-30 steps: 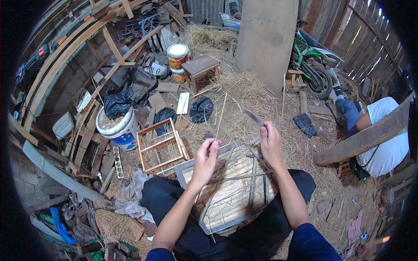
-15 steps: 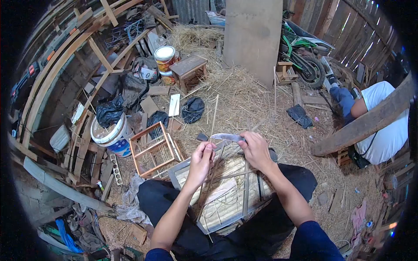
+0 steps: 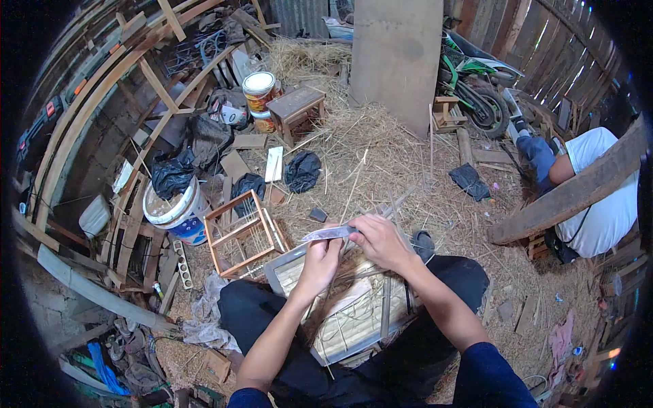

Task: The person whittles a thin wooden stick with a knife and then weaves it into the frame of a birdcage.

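Note:
My right hand (image 3: 382, 239) is wrapped round the handle of a knife (image 3: 328, 234), whose broad blade points left. That blade lies across the top of my left hand (image 3: 322, 257), which is closed on a thin bamboo strip (image 3: 353, 193). The strip rises away from my fingers toward the straw floor, and its lower part runs down behind the hand. Beneath both hands, a grey-framed slatted wooden panel (image 3: 360, 333) rests between my knees. More thin strips and shavings lie over its slats.
A small wooden frame (image 3: 239, 234) stands left of my knee, beside a white bucket (image 3: 178, 212) topped with a black bag. Beyond are a wooden stool (image 3: 296, 109) and stacked paint cans (image 3: 258, 92). A person (image 3: 592, 183) sits at right behind a curved beam (image 3: 571, 187). A motorbike (image 3: 476, 88) stands farther back.
My right hand and the knife have moved left and slightly down, bringing the blade over my left hand. The bamboo strip now leans farther to the right.

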A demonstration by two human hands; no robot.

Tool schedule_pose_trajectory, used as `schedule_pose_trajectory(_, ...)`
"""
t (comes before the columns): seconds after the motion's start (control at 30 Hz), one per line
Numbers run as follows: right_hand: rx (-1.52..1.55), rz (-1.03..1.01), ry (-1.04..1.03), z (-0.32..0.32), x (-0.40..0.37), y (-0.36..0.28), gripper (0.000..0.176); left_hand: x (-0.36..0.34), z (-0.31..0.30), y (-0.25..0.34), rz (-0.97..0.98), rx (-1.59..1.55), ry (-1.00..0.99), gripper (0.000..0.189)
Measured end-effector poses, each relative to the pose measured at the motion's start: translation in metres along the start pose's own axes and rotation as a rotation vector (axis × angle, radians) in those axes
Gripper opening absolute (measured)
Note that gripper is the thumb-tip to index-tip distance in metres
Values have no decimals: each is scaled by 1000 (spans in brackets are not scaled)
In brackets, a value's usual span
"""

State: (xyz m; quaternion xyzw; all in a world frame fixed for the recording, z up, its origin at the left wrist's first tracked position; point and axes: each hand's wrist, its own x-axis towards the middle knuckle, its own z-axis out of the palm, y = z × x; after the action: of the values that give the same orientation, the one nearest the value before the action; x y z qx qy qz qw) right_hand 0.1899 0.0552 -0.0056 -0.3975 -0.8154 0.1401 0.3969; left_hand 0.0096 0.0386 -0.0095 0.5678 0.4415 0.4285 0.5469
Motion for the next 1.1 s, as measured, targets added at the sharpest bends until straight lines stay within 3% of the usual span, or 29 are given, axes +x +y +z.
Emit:
schedule_pose_trajectory(0.07, 16, -21, -8, 6, 3, 0, 22, -4, -1, 15, -60, 16, -7, 12)
schedule_pose_trajectory(0.27, 35, -46, -54, 17, 13, 1, 23, -7, -10, 12, 181, 235, 64, 13)
schedule_pose_trajectory(0.47, -105, -106, -82, 27, 21, 0, 25, -17, -16, 13, 118, 237, 123, 14)
schedule_pose_trajectory(0.57, -139, -92, -76, 30, 23, -1, 25, -17, -19, 3, 188, 220, 150, 16)
schedule_pose_trajectory(0.67, -178, -89, -27, 30, 25, 4, 24, -17, -26, 12, 77, 180, 105, 18)
schedule_pose_trajectory(0.77, -220, -53, -12, 25, 30, 0, 21, -14, -30, 11, 84, 198, 117, 21)
schedule_pose_trajectory(0.87, -217, 114, 175, 27, 30, 17, 22, -15, -33, 30, -73, 180, 60, 25)
schedule_pose_trajectory(0.93, -245, 547, 455, -10, 37, 43, 28, -39, -18, 14, 36, 215, -51, 27)
schedule_pose_trajectory(1.0, -361, 642, 414, -39, 42, 65, 35, -41, -8, 13, 58, 206, -86, 30)
schedule_pose_trajectory(1.1, -277, 515, 375, -47, 32, 43, 35, -17, -31, 16, -144, 59, 69, 28)
